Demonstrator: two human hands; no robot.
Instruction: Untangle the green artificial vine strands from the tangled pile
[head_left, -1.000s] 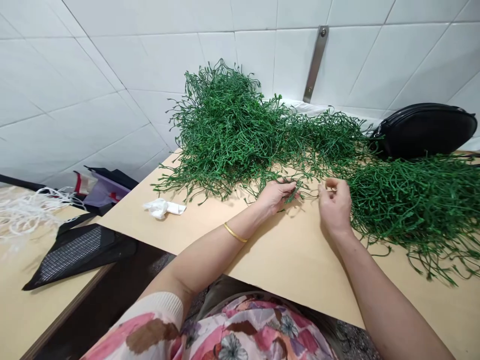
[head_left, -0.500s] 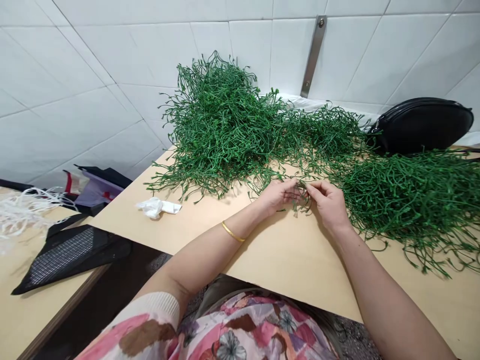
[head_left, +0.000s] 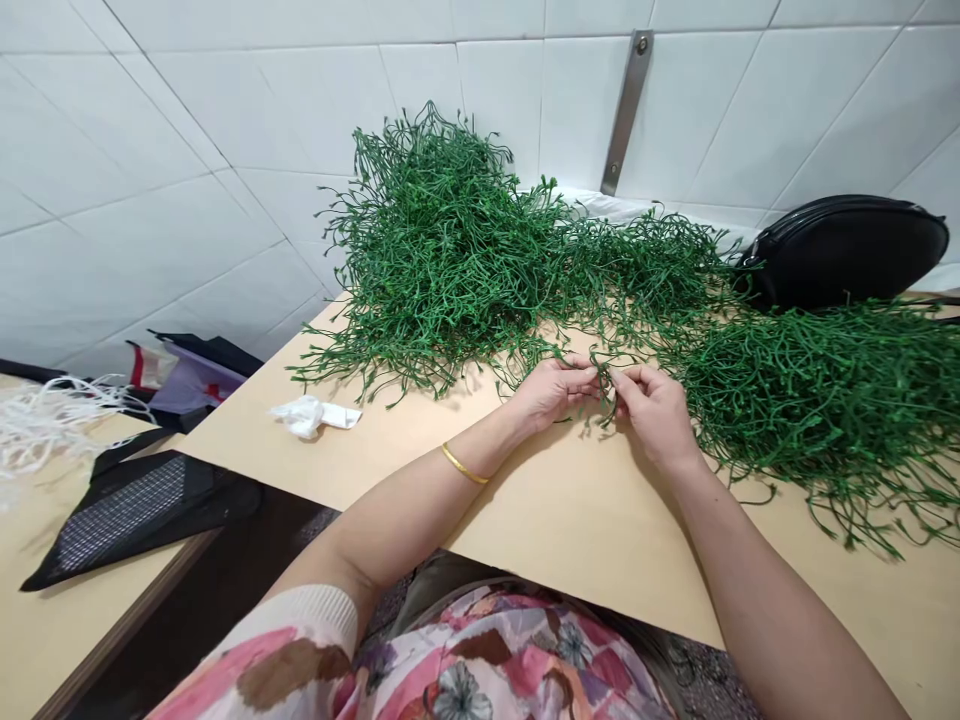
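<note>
Close together over the table (head_left: 540, 510), both my hands pinch thin green plastic stems (head_left: 604, 378) with small bud-like tips. My left hand (head_left: 553, 392), below a gold bangle (head_left: 465, 463) on the forearm, has its thumb and fingers closed on them. My right hand (head_left: 654, 410) pinches the same stems from the right, its fingertips almost touching the left ones. A few stem ends hang below the fingers. Behind the hands rises a large tangled pile of green stems (head_left: 450, 250), and another heap of stems (head_left: 825, 390) lies right of my right hand.
A black bag (head_left: 847, 250) stands at the back right by the tiled wall (head_left: 315, 90). Crumpled white tissue (head_left: 315, 415) lies on the table's left. Across a gap, another table (head_left: 45, 640) bears white strands (head_left: 60, 420) and a black mesh piece (head_left: 127, 510).
My left thumb has come down onto the stems, and the stems between my fingertips have shifted and bunched. My right hand has stayed nearly in place.
</note>
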